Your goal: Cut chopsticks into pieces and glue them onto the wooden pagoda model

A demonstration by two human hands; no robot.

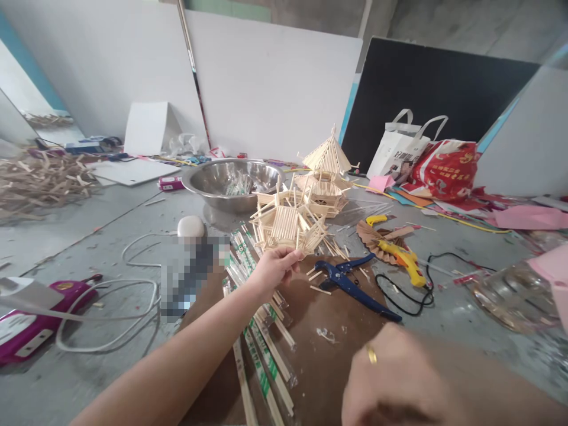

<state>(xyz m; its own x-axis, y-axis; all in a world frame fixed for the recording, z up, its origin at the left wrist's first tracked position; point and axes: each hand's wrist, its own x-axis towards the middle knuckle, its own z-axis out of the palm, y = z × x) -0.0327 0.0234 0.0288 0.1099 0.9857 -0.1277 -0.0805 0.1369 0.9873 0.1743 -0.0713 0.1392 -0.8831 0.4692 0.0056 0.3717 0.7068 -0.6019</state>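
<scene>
My left hand [276, 269] pinches the lower edge of a small openwork model made of wooden sticks [286, 223], raised above a brown board [331, 355]. Low on the right, my right hand [393, 370] is curled closed, with a gold ring on one finger; it is partly blurred, and whatever its fingertips hold is hidden. Wrapped chopsticks [265, 349] lie under my left forearm. Blue-handled cutters [355, 287] rest on the board between my hands, among short cut stick pieces [320, 290]. Behind the held model stands a stick pavilion [328, 157] with a pointed roof.
A steel basin [233, 183] holds clear wrappers. Yellow glue guns [406, 263] with a black cord lie at right, near a clear container [517, 293]. Magenta power strip [48, 313] and white cable are at left. Bags [448, 168] stand at the back right.
</scene>
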